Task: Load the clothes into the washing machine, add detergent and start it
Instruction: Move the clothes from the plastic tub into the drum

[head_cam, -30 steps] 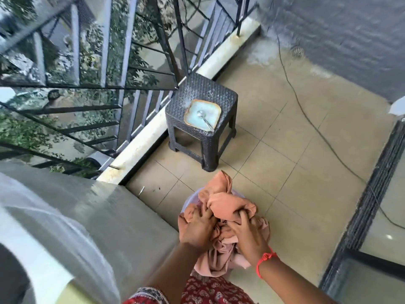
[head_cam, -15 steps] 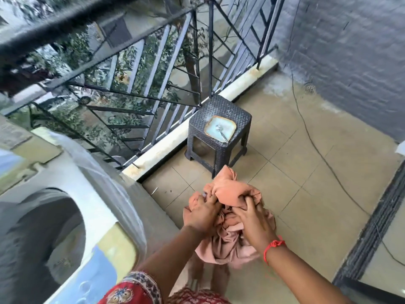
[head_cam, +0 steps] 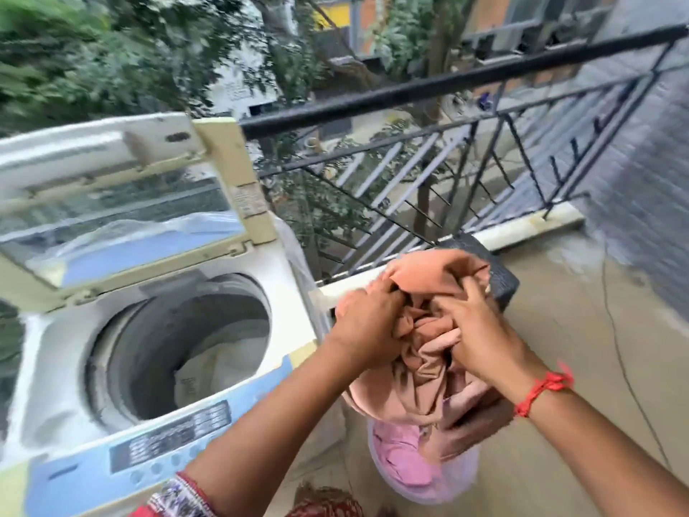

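head cam | worn on head | faces forward-down, tilted | close above washing machine (head_cam: 156, 330) and railing (head_cam: 447, 83)

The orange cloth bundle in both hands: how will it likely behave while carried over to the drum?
Probably floppy: the orange cloth bundle creases deeply between the left hand and right hand. Loose ends hanging below may trail or snag. It looks light for its bulk.
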